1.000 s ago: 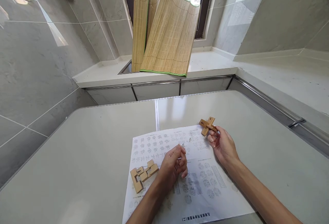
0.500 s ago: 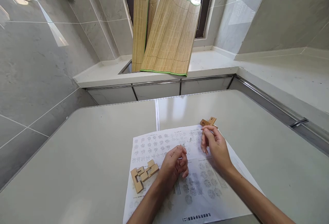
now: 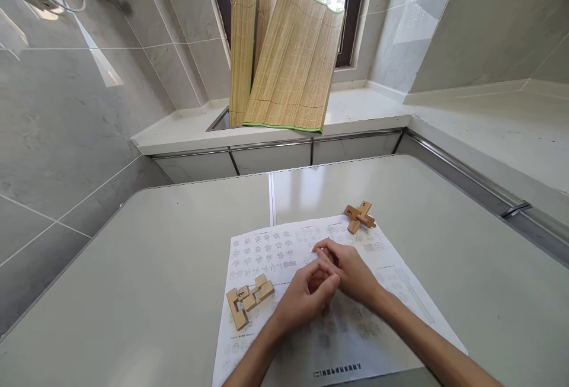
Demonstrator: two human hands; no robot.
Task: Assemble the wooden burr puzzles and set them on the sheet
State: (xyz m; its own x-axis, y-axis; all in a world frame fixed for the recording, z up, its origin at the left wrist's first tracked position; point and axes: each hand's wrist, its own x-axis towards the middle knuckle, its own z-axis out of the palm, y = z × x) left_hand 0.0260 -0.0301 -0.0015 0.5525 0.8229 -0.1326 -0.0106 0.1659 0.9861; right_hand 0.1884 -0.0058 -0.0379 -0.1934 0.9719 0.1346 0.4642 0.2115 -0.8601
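Observation:
Above a printed sheet, my left hand and my right hand meet, fingertips touching or nearly so. The left fingers curl towards the thumb around a hollow where I see nothing held. My right hand is closed too, its inner side turned away, so anything inside is hidden. Left of my hands lie joined light wooden puzzle pieces, one marked 3. Several darker wooden puzzle pieces are crossed together at the sheet's upper right edge, apart from my hands.
The sheet lies on a pale glossy table with a seam across its middle. Beyond it, a folded bamboo mat leans at the window above a white ledge. Grey tiled walls and a metal rail border the table.
My right hand has moved left and towards me, away from the crossed wooden pieces, and now meets my left hand. The left hand has turned, its thumb now reaching to the right.

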